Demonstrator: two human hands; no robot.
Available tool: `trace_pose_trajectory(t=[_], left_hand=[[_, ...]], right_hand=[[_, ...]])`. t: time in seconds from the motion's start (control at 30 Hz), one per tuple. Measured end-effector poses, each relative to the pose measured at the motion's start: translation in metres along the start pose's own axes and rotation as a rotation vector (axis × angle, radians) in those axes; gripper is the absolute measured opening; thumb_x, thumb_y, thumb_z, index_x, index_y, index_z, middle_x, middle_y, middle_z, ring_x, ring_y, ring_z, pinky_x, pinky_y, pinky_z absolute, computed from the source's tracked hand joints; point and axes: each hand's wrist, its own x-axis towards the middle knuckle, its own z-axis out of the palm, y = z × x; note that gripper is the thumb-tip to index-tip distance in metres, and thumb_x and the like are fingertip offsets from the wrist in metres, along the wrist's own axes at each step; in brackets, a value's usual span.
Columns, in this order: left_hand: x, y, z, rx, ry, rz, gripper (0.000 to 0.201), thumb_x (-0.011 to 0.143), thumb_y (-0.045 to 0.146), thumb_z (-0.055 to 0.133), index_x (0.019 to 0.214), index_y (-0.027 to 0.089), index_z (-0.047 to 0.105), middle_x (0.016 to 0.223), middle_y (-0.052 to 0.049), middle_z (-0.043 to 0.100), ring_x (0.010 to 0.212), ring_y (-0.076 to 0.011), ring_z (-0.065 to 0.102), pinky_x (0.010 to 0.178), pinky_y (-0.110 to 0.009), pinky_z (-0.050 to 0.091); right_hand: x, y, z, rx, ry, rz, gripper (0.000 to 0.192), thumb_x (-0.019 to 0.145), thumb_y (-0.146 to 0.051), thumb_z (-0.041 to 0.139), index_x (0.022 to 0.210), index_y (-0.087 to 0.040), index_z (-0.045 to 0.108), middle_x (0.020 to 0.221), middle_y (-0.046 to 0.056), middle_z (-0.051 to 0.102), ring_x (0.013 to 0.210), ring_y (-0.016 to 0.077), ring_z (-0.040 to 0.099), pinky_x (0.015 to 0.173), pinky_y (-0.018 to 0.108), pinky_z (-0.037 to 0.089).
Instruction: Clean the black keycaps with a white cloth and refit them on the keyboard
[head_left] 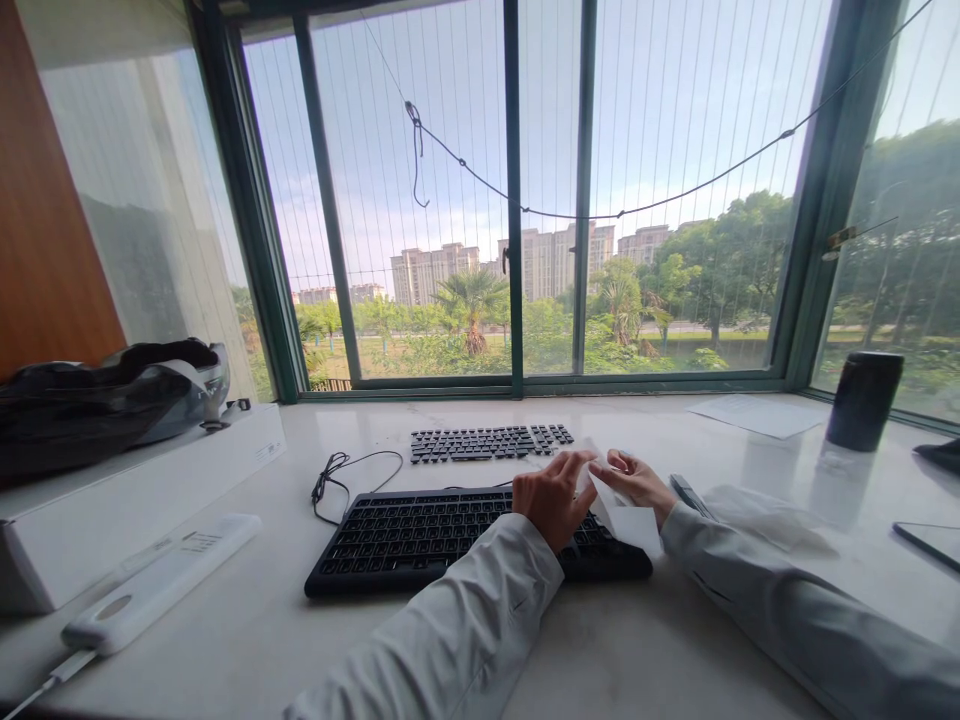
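While both hands meet above the right end of the black keyboard (pixel 450 535), the left hand (pixel 553 497) and right hand (pixel 637 483) each pinch a white wipe (pixel 626 518) between fingertips. Loose keycaps (pixel 491 441) lie beyond, near the window.

Glossy stone-like desk (pixel 247 620), matt black plastic kbd (pixel 420 535), thin white paper (pixel 626 520).
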Motion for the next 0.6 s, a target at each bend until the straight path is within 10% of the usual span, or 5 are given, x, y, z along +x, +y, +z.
trace_pose_trajectory(t=[0.6], left_hand=[[0.002, -0.004, 0.0, 0.045, -0.086, -0.016, 0.032, 0.087, 0.033, 0.045, 0.119, 0.034, 0.045, 0.112, 0.005, 0.061, 0.085, -0.0141, 0.063, 0.066, -0.025, 0.045]], right_hand=[[-0.011, -0.007, 0.007, -0.012, -0.064, 0.03, 0.053, 0.052, -0.037, 0.08, 0.063, -0.021, 0.031, 0.051, -0.003, 0.049, 0.042, 0.0115, 0.045, 0.04, 0.025, 0.03]])
